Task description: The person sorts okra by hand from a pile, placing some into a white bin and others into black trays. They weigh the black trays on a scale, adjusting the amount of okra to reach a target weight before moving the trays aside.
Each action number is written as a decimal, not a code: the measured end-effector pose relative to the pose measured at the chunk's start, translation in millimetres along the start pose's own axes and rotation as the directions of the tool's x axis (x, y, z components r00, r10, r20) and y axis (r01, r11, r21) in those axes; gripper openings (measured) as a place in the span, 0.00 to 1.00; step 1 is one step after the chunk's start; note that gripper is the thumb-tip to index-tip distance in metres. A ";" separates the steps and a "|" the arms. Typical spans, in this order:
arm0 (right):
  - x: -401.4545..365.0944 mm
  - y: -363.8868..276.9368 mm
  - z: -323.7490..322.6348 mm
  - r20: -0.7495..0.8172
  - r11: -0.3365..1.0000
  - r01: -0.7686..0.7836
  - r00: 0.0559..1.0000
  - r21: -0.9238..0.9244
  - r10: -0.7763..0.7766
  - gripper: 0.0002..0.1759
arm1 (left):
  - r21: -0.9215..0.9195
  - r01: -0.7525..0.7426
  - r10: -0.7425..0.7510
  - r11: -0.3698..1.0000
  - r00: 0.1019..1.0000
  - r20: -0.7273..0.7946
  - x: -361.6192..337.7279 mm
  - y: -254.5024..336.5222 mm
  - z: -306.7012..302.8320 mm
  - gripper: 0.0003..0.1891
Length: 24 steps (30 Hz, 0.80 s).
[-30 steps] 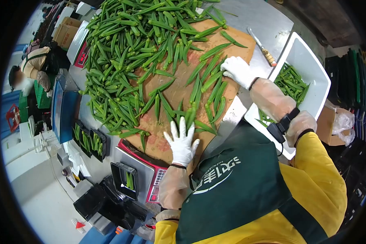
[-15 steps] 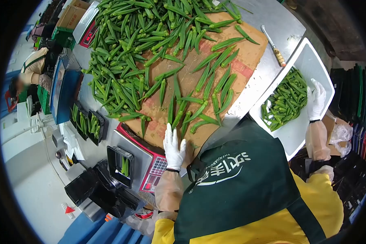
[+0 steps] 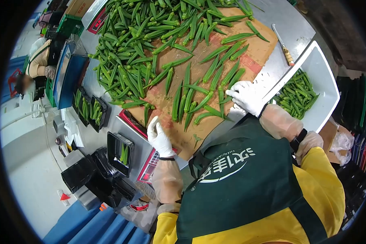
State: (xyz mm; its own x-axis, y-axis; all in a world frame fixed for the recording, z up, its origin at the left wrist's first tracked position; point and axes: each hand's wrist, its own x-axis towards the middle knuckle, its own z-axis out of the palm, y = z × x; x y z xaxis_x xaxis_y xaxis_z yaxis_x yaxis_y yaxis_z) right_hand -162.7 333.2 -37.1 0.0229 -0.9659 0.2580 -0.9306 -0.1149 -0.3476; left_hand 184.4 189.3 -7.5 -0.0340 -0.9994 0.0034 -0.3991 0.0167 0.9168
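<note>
A large heap of green okra (image 3: 128,69) covers the far left of the cardboard sheet (image 3: 166,134), with loose pods spread over its near half. My left hand (image 3: 159,137), in a white glove, hovers over the cardboard's near left edge beside the red scale (image 3: 148,166). Its fingers are loosely curved and nothing shows in them. At the cardboard's right edge my right hand (image 3: 248,97), also gloved, is beside the loose okra pods (image 3: 227,85), fingers stretched out and holding nothing visible. On the scale sits a black tray (image 3: 120,152) with a few okra pods.
A white bin (image 3: 328,87) with okra stands at the right. A wooden-handled knife (image 3: 286,53) lies on the metal table (image 3: 293,34). Filled black trays (image 3: 96,112) and stacked black trays (image 3: 89,183) are at the left. Another person (image 3: 38,61) works beyond.
My right hand has moved left from the white bin to the okra on the cardboard. My left hand has drawn back leftward from the pods, its fingers more curved. The view has shifted slightly.
</note>
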 end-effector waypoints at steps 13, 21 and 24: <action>-4.7 -9.5 -10.4 0.115 0.868 -0.277 0.961 0.412 0.252 0.20 | 0.110 -0.032 0.020 0.993 0.994 0.111 33.4 -8.9 64.8 0.14; 16.8 -38.3 7.2 0.250 0.844 -0.307 0.944 0.440 0.214 0.15 | 0.549 -0.645 0.232 0.531 0.734 0.638 -48.5 19.6 63.5 0.18; 20.7 -13.5 -9.2 0.239 0.824 -0.332 0.940 0.459 0.245 0.14 | 0.579 -0.577 0.231 0.576 0.794 0.562 -51.1 14.1 45.6 0.15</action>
State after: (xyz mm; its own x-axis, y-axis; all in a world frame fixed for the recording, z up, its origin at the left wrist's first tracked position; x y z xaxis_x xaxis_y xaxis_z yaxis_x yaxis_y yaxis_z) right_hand -153.0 316.9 -18.7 -0.1193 -0.9912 -0.0581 -0.6072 0.1192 -0.7855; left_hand 138.8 242.0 -13.0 -0.6339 -0.7733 -0.0098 -0.7408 0.6035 0.2951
